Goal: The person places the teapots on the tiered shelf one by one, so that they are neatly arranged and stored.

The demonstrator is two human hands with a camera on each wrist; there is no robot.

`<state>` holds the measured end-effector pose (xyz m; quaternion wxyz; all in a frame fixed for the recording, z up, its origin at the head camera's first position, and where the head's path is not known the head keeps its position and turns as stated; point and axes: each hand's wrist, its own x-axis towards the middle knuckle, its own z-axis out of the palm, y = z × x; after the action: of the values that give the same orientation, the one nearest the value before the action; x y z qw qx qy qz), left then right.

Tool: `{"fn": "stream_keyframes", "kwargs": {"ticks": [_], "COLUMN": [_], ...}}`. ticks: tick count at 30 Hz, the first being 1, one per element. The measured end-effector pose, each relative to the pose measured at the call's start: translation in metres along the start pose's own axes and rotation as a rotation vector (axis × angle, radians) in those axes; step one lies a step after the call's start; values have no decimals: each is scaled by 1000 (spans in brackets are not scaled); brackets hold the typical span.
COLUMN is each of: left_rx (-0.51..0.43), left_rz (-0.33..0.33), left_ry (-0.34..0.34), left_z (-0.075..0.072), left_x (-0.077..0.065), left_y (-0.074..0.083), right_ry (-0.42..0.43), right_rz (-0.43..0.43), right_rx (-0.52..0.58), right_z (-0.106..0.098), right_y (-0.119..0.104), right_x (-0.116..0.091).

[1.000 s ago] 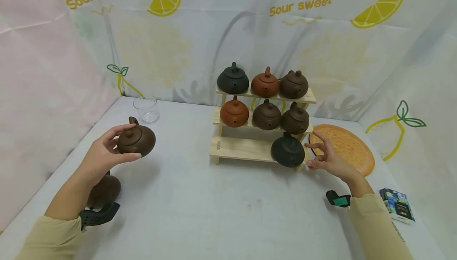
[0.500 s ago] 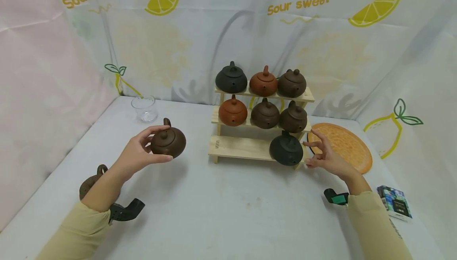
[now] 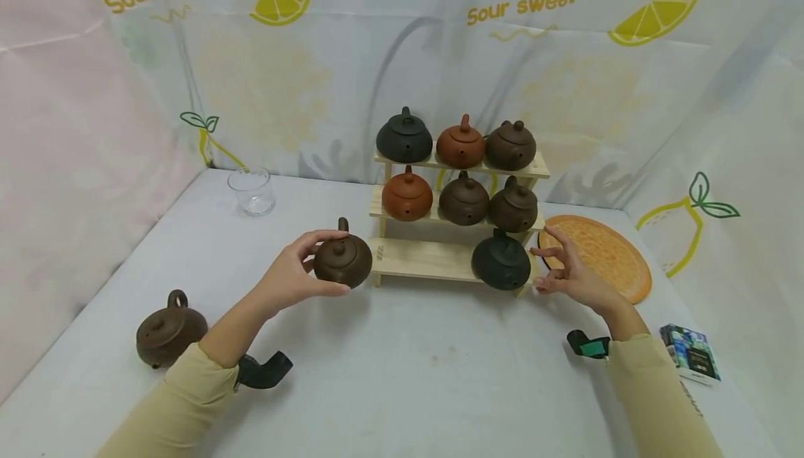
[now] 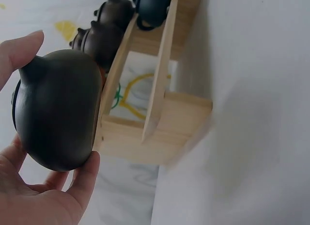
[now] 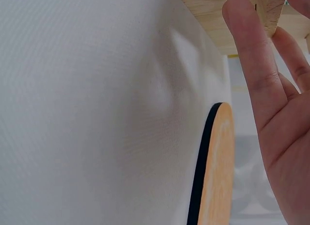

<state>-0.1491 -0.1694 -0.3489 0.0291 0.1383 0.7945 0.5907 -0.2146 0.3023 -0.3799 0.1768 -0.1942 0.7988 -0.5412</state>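
Note:
In the head view my left hand (image 3: 295, 276) grips a brown teapot (image 3: 344, 261) in the air, left of the wooden stand's lowest shelf (image 3: 411, 260). Its thumb lies below the pot and its fingers round the far side. The left wrist view shows the pot's smooth dark underside (image 4: 60, 108) between thumb and fingertips. My right hand (image 3: 581, 280) holds the right end of the lowest shelf, thumb at the front and a finger behind. The right wrist view shows the thumb overlapping the shelf end (image 5: 208, 16). A black teapot (image 3: 500, 262) sits tilted on that shelf's right end.
Several black, red-brown and brown teapots fill the upper two shelves. Another brown teapot (image 3: 169, 330) stands on the table by the left forearm. A glass cup (image 3: 251, 193) is at the back left. Right of the stand lie a round pizza-like board (image 3: 599, 255) and a small box (image 3: 689, 353).
My left hand has carried the brown teapot rightward to the stand's left side, uncovering the teapot on the table. The right hand stays at the shelf end. The head view has shifted slightly.

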Motion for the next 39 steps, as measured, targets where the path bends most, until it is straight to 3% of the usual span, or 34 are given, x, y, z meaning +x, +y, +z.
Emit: {"fn": "stream_keyframes", "kwargs": {"ticks": [13,25,39], "left_rx": [39,92,154], "left_rz": [28,113,44], "left_ry": [-66,-85,-80], "left_z": [43,80,114], "left_x": [16,39,65], "left_y": [-2,-1,7], "right_ry": [-3,-4,4], "right_rz": [4,3,12], "right_rx": [0,-3,0], "right_z": [1,-1,-3], "right_y": [3,2,3], "right_x": [1,4,2]}}
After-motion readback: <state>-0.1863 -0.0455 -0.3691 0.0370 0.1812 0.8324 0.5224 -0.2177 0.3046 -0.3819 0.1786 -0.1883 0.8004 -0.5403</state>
